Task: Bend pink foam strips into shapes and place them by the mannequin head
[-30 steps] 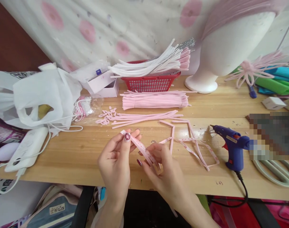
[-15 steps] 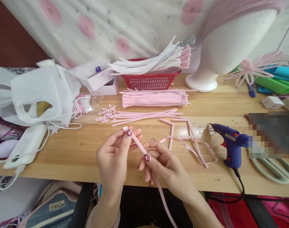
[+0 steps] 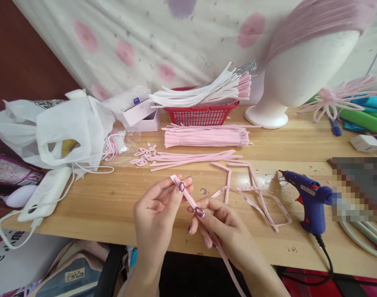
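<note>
My left hand [image 3: 157, 218] is closed, its thumb pinching a pink pipe cleaner [image 3: 190, 200] near its upper end. A flat white tip [image 3: 174, 178] sticks out past that thumb; whether it belongs to a tape laid along the pipe cleaner I cannot tell. Just below, my right hand [image 3: 227, 229] pinches the same pipe cleaner between thumb and fingers. Its long free part trails down past the right wrist. Beyond the right hand lie a pink-and-white tape measure [image 3: 250, 199] and bent pink pipe cleaners [image 3: 229, 181].
Loose pink pipe cleaners [image 3: 194, 158], a thick bundle [image 3: 207, 137] and small pink loops [image 3: 141, 156] lie behind my hands. A red basket [image 3: 200, 115] holds more. To the right are a blue glue gun [image 3: 312, 198] and a foam head [image 3: 302, 78]; a white bag [image 3: 52, 136] stands left.
The view has shifted, so everything sits lower and further right. My right thumb has come a little closer to my left thumb along the pipe cleaner; both hands keep their pinch.
</note>
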The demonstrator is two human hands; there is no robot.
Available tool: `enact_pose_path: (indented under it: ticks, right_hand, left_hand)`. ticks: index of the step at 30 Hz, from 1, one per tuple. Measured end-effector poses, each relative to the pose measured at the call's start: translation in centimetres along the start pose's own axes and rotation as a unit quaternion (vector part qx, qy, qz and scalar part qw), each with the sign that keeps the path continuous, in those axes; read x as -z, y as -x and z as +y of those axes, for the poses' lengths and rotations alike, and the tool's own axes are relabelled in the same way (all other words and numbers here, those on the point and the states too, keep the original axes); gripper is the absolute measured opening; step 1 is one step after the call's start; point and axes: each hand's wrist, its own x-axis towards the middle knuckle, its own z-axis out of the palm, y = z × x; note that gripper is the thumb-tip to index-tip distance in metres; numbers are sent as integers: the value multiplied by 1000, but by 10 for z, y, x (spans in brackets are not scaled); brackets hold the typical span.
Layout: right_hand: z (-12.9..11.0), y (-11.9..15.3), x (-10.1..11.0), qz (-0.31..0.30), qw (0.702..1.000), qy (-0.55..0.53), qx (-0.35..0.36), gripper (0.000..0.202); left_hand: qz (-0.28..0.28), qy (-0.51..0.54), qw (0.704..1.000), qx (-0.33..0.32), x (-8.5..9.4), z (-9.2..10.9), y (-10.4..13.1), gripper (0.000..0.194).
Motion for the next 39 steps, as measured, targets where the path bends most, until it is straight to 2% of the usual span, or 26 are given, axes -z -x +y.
enact_pose_path:
  ticks: [10, 22, 28, 39]
  right_hand:
    - [2, 4, 2, 12, 999, 34, -11, 34]
    - [0, 5, -2, 43, 984, 172, 28, 43]
    - [-1, 2, 3, 0, 995, 103, -13, 50]
    - [2, -6, 11, 20, 998, 60, -13, 44]
  left_hand:
    - [-8, 6, 1000, 26, -2, -1, 0, 26]
    - [-73, 44, 995, 60, 0, -11, -18, 30]
    - [-85, 37, 994, 65, -2, -10, -21, 31]
    - [-87, 37, 993, 77, -4, -10, -21, 28]
